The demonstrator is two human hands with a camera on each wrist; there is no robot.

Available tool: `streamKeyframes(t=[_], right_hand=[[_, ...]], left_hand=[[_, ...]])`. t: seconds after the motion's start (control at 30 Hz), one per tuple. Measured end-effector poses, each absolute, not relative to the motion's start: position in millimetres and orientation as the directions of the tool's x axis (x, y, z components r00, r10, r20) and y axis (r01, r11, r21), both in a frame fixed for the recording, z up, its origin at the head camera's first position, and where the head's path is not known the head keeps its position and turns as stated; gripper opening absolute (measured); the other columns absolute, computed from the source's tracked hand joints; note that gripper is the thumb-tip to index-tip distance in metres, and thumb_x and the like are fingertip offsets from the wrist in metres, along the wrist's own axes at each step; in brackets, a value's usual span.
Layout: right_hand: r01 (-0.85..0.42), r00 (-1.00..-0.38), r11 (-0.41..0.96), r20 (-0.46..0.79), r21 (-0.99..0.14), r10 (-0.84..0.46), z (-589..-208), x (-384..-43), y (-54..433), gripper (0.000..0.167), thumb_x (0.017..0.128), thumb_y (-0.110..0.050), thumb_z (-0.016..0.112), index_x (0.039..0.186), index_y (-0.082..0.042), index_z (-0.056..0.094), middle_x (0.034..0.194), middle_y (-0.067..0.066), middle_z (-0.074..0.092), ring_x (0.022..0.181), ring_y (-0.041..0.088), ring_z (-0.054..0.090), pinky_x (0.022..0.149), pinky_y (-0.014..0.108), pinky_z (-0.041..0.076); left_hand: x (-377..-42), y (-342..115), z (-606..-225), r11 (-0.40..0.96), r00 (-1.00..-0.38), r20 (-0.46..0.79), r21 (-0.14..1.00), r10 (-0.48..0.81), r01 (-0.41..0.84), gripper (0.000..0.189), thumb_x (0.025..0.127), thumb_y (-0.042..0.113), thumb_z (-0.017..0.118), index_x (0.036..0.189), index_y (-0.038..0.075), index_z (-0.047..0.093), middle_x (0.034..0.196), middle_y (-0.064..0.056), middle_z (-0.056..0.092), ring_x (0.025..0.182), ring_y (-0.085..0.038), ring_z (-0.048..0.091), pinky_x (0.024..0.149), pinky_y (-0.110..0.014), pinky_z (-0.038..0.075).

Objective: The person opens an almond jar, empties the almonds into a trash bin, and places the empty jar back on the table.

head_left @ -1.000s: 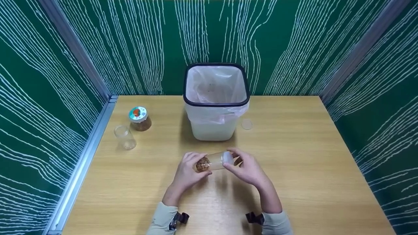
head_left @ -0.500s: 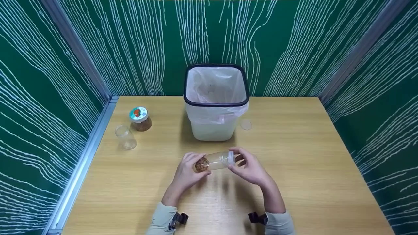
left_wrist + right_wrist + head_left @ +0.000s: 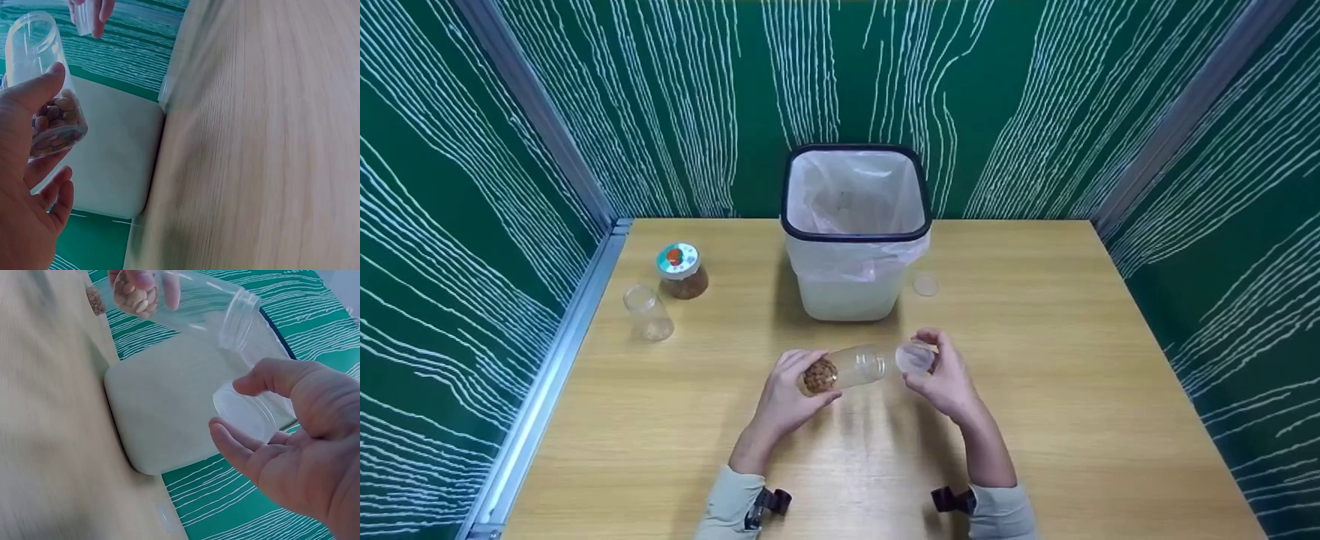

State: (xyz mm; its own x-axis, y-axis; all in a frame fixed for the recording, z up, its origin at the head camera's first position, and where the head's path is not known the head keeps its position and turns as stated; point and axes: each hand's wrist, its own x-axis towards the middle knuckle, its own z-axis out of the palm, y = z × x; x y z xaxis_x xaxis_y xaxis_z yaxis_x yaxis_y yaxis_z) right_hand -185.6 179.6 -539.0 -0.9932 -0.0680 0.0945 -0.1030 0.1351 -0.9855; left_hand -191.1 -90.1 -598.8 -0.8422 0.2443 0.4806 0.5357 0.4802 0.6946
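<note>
In the head view my left hand [image 3: 786,396] grips the base end of a clear plastic jar [image 3: 861,366], which lies tilted over the table with its mouth toward the right. Brown nuts [image 3: 138,299] fill only the bottom end of it. My right hand [image 3: 952,381] pinches a clear round lid [image 3: 913,358] between thumb and fingers, just off the jar's mouth. A gap shows between the lid and the threaded neck [image 3: 241,320] in the right wrist view. From the left wrist, the thumb [image 3: 48,84] presses along the jar's side.
Behind the hands stands a white bin [image 3: 851,296] with a black rim and a plastic liner. A clear flat disc [image 3: 925,284] lies at its right. Over at the left are an uncovered clear jar [image 3: 651,319] and a brown-filled jar [image 3: 684,283] with a teal and white lid.
The lid has come off the jar's mouth and moved to the right in my right hand, turning its round face into view. My left hand keeps its grip with little movement.
</note>
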Motion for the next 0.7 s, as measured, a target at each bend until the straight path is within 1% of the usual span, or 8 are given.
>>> streamKeyframes(t=[0.1,0.2,0.27,0.33,0.43,0.53,0.63,0.7], right_hand=[[-0.088,-0.996,0.152,0.085,-0.985,-0.026,-539,-186,180,0.065,0.067,0.021,0.063,0.129,0.011,0.046,0.126,0.025,0.052,0.111,0.039,0.056,0.083,0.032,0.050],[-0.085,-0.996,0.183,0.085,-0.979,-0.004,-529,-182,178,0.063,0.070,0.019,0.067,0.130,0.014,0.047,0.126,0.030,0.054,0.112,0.042,0.054,0.093,0.044,0.046],[-0.084,-0.996,0.200,0.086,-0.976,0.002,-520,-178,176,0.061,0.071,0.016,0.070,0.128,0.016,0.048,0.124,0.033,0.054,0.113,0.044,0.052,0.096,0.051,0.042],[-0.079,-0.997,0.221,0.081,-0.972,0.001,-511,-175,173,0.058,0.073,0.013,0.073,0.126,0.018,0.049,0.122,0.034,0.054,0.113,0.045,0.051,0.097,0.054,0.041],[-0.061,-0.998,0.260,0.066,-0.964,0.007,-505,-172,171,0.055,0.073,0.008,0.078,0.122,0.016,0.054,0.117,0.031,0.056,0.109,0.042,0.052,0.094,0.052,0.043],[-0.068,-0.997,0.303,0.077,-0.951,0.017,-504,-170,171,0.053,0.072,0.004,0.081,0.118,0.013,0.057,0.111,0.027,0.056,0.101,0.040,0.052,0.088,0.050,0.044],[-0.080,-0.995,0.327,0.094,-0.942,0.027,-505,-170,172,0.052,0.070,0.001,0.084,0.115,0.010,0.060,0.107,0.026,0.055,0.093,0.040,0.050,0.079,0.040,0.044],[-0.076,-0.995,0.337,0.093,-0.938,0.035,-506,-173,174,0.053,0.070,0.000,0.084,0.116,0.009,0.060,0.106,0.026,0.054,0.089,0.038,0.050,0.075,0.035,0.042]], left_hand=[[-190,-91,-598,0.474,-0.841,0.485,0.697,0.241,0.538,0.063,0.071,0.036,0.087,0.124,0.011,0.065,0.115,-0.006,0.066,0.112,-0.018,0.051,0.094,-0.040,0.044],[-189,-91,-598,0.469,-0.841,0.488,0.701,0.235,0.537,0.063,0.070,0.035,0.088,0.125,0.013,0.065,0.116,-0.005,0.066,0.112,-0.018,0.051,0.093,-0.041,0.044],[-189,-92,-598,0.469,-0.838,0.494,0.699,0.231,0.540,0.063,0.070,0.034,0.088,0.125,0.013,0.065,0.116,-0.004,0.066,0.113,-0.018,0.051,0.093,-0.041,0.044],[-188,-92,-597,0.467,-0.835,0.502,0.697,0.225,0.544,0.064,0.069,0.032,0.089,0.125,0.014,0.065,0.116,-0.002,0.066,0.113,-0.019,0.051,0.093,-0.042,0.044],[-187,-93,-597,0.462,-0.831,0.511,0.695,0.221,0.551,0.064,0.069,0.030,0.089,0.126,0.016,0.065,0.117,0.001,0.066,0.114,-0.019,0.051,0.094,-0.042,0.044],[-186,-93,-597,0.458,-0.835,0.506,0.702,0.217,0.545,0.064,0.069,0.031,0.089,0.127,0.018,0.065,0.116,0.002,0.066,0.115,-0.018,0.050,0.094,-0.041,0.044],[-185,-92,-596,0.457,-0.839,0.500,0.708,0.215,0.539,0.063,0.069,0.033,0.089,0.126,0.019,0.065,0.115,0.002,0.066,0.115,-0.017,0.050,0.095,-0.039,0.044],[-185,-92,-596,0.461,-0.840,0.499,0.706,0.215,0.537,0.063,0.069,0.032,0.089,0.126,0.019,0.065,0.116,0.004,0.065,0.114,-0.016,0.050,0.095,-0.038,0.044]])
